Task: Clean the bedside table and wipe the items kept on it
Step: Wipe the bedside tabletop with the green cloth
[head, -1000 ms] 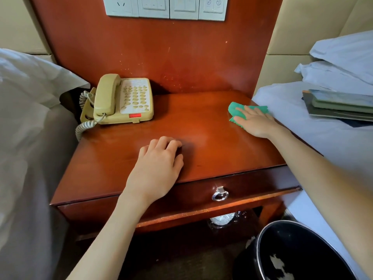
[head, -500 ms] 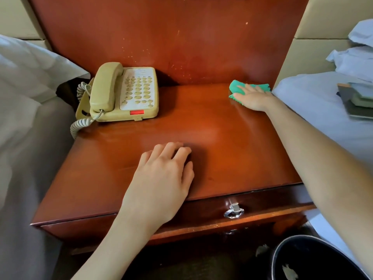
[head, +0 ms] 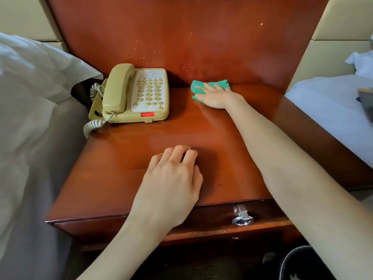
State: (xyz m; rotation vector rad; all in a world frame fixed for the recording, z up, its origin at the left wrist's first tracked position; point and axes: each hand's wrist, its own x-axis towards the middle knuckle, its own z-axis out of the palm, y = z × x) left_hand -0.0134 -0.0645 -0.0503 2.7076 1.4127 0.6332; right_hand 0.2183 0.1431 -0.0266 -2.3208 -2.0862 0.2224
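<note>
A reddish wooden bedside table [head: 125, 162] fills the middle of the view. A beige corded telephone [head: 134, 93] stands at its back left, handset on the cradle. My right hand [head: 217, 97] lies flat with straight fingers on a green cloth [head: 198, 86], pressing it onto the tabletop at the back, just right of the phone. My left hand [head: 171, 182] rests on the front of the tabletop, fingers bent down onto the wood and holding nothing.
White bedding [head: 30, 110] lies along the left and another bed [head: 331, 110] along the right. The table's drawer has a metal ring pull [head: 242, 218]. A black bin [head: 302, 263] sits on the floor at lower right. A wooden back panel [head: 191, 37] rises behind the table.
My right hand has slid the green cloth from the table's right edge to the back and leftward toward the phone. The view has moved closer. My left hand has stayed in place.
</note>
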